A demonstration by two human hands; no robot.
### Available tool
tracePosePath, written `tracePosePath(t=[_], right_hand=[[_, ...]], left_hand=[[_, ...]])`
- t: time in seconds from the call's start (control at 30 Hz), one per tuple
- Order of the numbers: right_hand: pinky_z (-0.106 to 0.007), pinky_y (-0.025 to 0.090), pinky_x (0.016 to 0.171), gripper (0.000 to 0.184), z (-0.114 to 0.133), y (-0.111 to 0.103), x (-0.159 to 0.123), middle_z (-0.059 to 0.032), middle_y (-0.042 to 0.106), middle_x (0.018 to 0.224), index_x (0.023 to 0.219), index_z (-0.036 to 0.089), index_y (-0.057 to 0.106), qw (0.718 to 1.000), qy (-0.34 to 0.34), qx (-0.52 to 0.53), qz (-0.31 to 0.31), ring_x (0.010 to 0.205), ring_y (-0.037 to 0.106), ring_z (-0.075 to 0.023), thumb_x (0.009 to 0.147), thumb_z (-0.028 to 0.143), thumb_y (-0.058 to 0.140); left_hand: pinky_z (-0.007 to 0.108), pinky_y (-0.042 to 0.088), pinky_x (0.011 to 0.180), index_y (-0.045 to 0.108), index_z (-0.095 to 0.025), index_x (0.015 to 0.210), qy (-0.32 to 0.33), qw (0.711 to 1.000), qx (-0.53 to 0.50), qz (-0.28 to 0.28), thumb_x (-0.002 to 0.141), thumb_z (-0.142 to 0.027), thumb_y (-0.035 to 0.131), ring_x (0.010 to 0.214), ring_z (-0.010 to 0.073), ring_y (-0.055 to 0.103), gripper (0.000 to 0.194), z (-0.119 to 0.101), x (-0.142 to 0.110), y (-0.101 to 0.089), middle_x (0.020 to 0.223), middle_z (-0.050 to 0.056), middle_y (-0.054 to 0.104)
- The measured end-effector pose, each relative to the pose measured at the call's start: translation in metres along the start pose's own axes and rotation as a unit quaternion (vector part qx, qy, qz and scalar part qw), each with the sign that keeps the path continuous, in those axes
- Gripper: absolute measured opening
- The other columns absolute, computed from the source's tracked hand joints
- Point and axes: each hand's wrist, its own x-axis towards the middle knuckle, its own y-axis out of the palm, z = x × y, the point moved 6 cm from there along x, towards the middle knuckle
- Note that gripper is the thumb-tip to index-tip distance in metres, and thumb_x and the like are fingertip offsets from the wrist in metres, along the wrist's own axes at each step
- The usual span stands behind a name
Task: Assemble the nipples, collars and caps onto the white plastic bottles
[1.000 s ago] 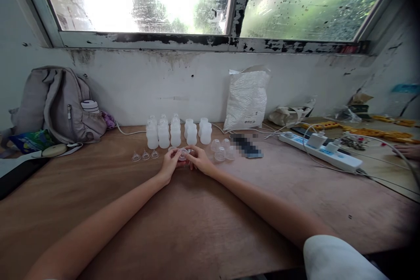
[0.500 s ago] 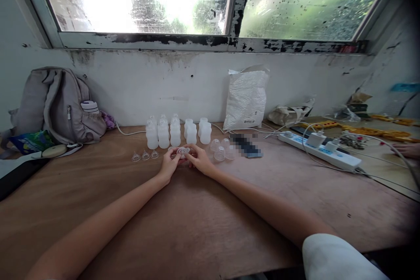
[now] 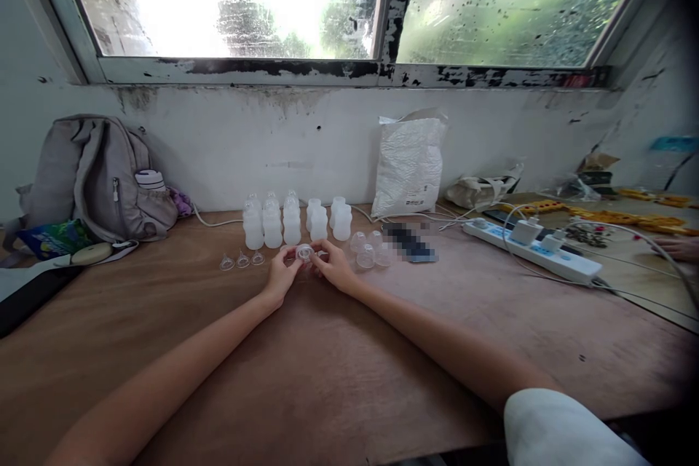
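Between my two hands is a clear baby bottle nipple (image 3: 304, 253), its round base facing me; whether a collar ring is around it I cannot tell. My left hand (image 3: 283, 271) pinches its left side, thumb on the near face. On the other side my right hand (image 3: 330, 265) grips the edge with thumb and fingers. Left of the hands, three clear nipples (image 3: 242, 258) stand on the table. Behind them are rows of frosted baby bottles (image 3: 273, 227), the left ones with clear tops and the right ones (image 3: 341, 222) open-necked. Several clear dome caps (image 3: 365, 255) sit right of my right hand.
A pixelated dark phone-like slab (image 3: 412, 242) lies beyond the caps. A white power strip (image 3: 529, 251) with chargers and cables runs along the right. A white padded bag (image 3: 409, 166) leans on the wall. At left is a grey backpack (image 3: 101, 175). Another person's hand (image 3: 677, 249) shows at far right.
The nipple has tipped in my fingers so its round opening faces me more. Both hands remain in nearly the same place.
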Motion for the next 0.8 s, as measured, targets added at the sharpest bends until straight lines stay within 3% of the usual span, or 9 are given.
tracePosePath(t=[0.23,0.47,0.63,0.8], right_hand=[[-0.019,0.04,0.046,0.013,0.01,-0.004,-0.001,-0.0005,0.057,0.07,0.086,0.016,0.051,0.995,-0.037,-0.088,-0.029,0.048,0.051,-0.0078,0.076,0.022,0.044],[-0.02,0.036,0.053,0.014,0.013,-0.005,-0.001,0.0016,0.054,0.063,0.081,0.016,0.054,0.991,-0.052,-0.118,-0.04,0.055,0.048,-0.0097,0.069,0.014,0.047],[-0.02,0.034,0.051,0.015,0.012,-0.005,-0.002,0.0028,0.05,0.059,0.08,0.016,0.054,0.99,-0.057,-0.127,-0.036,0.053,0.046,-0.0097,0.066,0.012,0.048],[-0.02,0.034,0.051,0.013,0.015,-0.004,-0.002,0.0022,0.051,0.06,0.079,0.015,0.053,0.99,-0.06,-0.125,-0.04,0.053,0.046,-0.0099,0.067,0.014,0.049]], left_hand=[[0.023,0.05,0.052,0.053,-0.014,0.088,-0.005,0.998,0.054,0.017,0.066,-0.019,0.059,0.067,0.0135,0.059,0.023,0.005,0.001,0.002,0.081,0.006,0.062],[0.016,0.041,0.033,0.049,-0.017,0.086,0.006,0.992,0.121,0.025,0.065,-0.023,0.06,0.046,0.0093,0.053,0.024,0.002,-0.003,0.003,0.067,0.001,0.059],[0.014,0.037,0.03,0.048,-0.017,0.083,0.007,0.99,0.137,0.035,0.066,-0.025,0.058,0.04,0.0083,0.051,0.021,0.002,-0.005,0.003,0.056,-0.003,0.054],[0.014,0.041,0.034,0.046,-0.018,0.083,0.003,0.992,0.117,0.039,0.065,-0.023,0.059,0.047,0.0094,0.055,0.023,-0.002,-0.005,0.005,0.062,-0.002,0.056]])
